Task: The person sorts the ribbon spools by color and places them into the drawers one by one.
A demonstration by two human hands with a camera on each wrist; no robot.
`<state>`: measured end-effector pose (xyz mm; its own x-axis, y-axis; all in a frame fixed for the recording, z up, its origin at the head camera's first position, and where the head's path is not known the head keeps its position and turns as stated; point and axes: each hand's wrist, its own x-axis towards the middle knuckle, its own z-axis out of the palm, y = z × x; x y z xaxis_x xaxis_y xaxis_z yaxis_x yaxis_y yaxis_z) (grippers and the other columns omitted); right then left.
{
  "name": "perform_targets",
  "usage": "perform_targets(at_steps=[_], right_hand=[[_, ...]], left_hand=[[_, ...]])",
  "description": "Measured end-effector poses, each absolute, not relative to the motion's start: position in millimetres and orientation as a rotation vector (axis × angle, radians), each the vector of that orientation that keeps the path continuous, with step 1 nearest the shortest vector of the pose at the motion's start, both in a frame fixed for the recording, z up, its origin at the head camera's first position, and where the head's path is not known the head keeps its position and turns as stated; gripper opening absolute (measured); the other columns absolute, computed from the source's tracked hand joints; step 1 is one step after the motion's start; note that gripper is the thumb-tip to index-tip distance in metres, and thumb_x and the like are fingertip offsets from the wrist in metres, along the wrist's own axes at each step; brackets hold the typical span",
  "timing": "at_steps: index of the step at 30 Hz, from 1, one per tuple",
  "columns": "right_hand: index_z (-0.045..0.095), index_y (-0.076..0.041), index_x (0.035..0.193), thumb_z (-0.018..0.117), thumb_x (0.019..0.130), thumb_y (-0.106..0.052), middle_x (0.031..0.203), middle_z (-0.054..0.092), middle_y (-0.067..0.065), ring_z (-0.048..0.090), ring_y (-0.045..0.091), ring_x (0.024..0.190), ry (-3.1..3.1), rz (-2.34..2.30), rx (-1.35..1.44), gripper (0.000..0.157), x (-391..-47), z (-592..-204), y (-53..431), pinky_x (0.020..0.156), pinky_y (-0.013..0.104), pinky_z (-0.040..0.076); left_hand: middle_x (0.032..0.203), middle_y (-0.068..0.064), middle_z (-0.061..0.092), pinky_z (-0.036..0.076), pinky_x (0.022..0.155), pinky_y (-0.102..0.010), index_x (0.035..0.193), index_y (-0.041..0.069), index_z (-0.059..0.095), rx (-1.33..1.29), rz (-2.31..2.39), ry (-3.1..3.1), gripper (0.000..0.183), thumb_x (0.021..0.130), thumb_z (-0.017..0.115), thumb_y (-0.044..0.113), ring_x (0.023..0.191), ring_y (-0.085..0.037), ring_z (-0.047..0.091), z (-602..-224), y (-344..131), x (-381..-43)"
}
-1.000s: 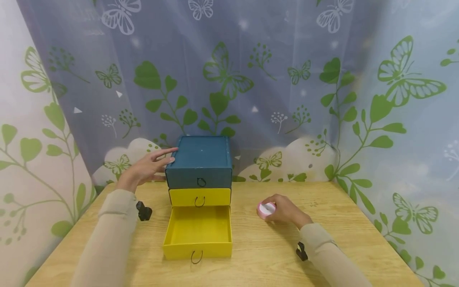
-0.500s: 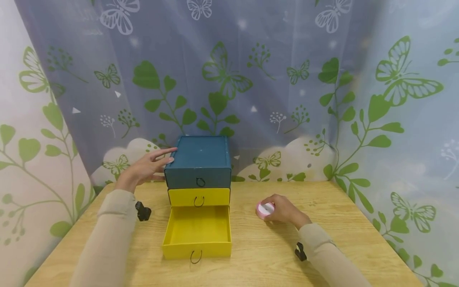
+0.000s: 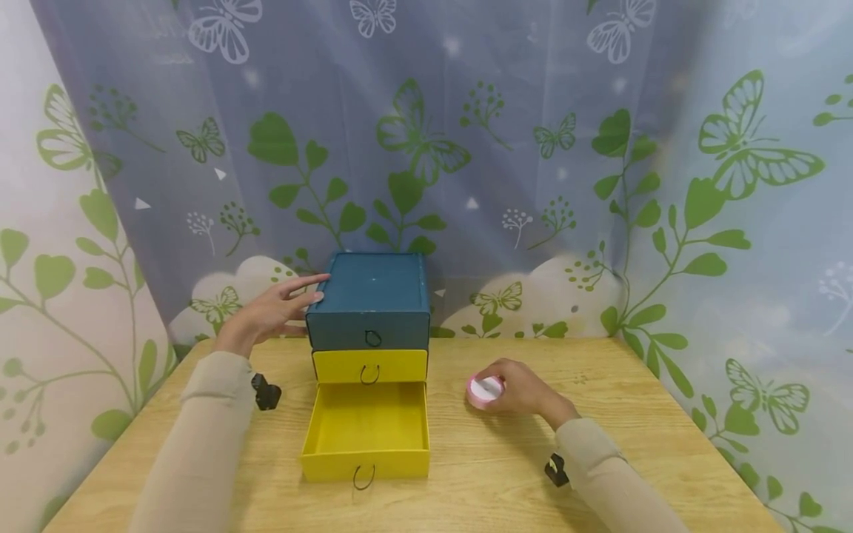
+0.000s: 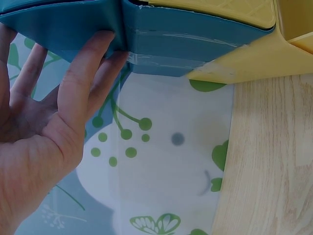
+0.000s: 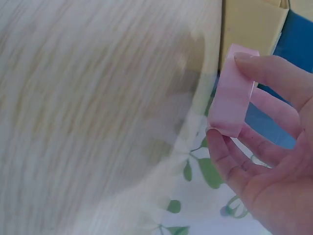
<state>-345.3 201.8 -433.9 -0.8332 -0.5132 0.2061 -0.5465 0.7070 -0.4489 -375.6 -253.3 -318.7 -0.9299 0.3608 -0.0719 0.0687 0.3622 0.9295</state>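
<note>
A blue drawer box stands at the back of the table, its blue top drawer and yellow middle drawer pushed in. The yellow bottom drawer is pulled out and has nothing in it. My left hand rests against the box's left side, fingers extended, fingertips at its top edge. In the left wrist view, fingers lie along the blue wall. To the right of the drawers, my right hand pinches a roll of pink ribbon between thumb and fingers. The right wrist view shows the ribbon roll edge-on.
The wooden table extends around the box. Behind it hangs a curtain printed with leaves and butterflies. Black loop pulls hang from the drawer fronts. Black wrist-worn devices sit by both sleeves.
My right hand has shifted slightly left with the ribbon roll, toward the drawers. The left hand and the box stay where they were.
</note>
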Motion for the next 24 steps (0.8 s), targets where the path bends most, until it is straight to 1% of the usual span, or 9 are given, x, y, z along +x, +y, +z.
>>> perform_targets(at_steps=[6, 12, 18, 24], right_hand=[[0.072, -0.013, 0.107, 0.084, 0.069, -0.017, 0.11, 0.065, 0.007, 0.059, 0.025, 0.1, -2.831, 0.784, 0.946, 0.04, -338.0, -423.4, 191.5, 0.087, 0.042, 0.051], [0.073, -0.012, 0.106, 0.084, 0.069, -0.018, 0.109, 0.067, 0.006, 0.06, 0.023, 0.099, -2.788, 0.766, 1.056, 0.04, -332.6, -413.0, 182.1, 0.086, 0.04, 0.053], [0.072, -0.012, 0.108, 0.085, 0.068, -0.018, 0.111, 0.066, 0.006, 0.059, 0.022, 0.1, -2.782, 0.753, 1.111, 0.042, -327.2, -403.5, 175.3, 0.085, 0.038, 0.053], [0.072, -0.012, 0.108, 0.086, 0.068, -0.018, 0.112, 0.065, 0.006, 0.058, 0.023, 0.1, -2.783, 0.801, 1.145, 0.043, -320.3, -394.8, 169.4, 0.085, 0.043, 0.054]], left_hand=[[0.162, -0.005, 0.004, 0.042, 0.104, -0.056, 0.147, 0.042, 0.029, 0.371, 1.589, 2.372, 0.065, 0.089, 0.057, 0.053, 0.141, -0.046, 0.025, -318.7, -252.7, -375.9], [0.162, -0.005, 0.003, 0.042, 0.104, -0.055, 0.147, 0.043, 0.029, 0.348, 1.592, 2.371, 0.064, 0.09, 0.057, 0.052, 0.141, -0.046, 0.025, -318.3, -252.4, -375.5], [0.162, -0.006, 0.005, 0.043, 0.104, -0.054, 0.147, 0.042, 0.029, 0.34, 1.588, 2.374, 0.066, 0.088, 0.058, 0.053, 0.14, -0.045, 0.027, -318.1, -252.5, -375.7], [0.162, -0.006, 0.003, 0.041, 0.105, -0.057, 0.148, 0.041, 0.029, 0.362, 1.594, 2.361, 0.066, 0.089, 0.058, 0.052, 0.141, -0.046, 0.024, -318.6, -253.1, -376.3]])
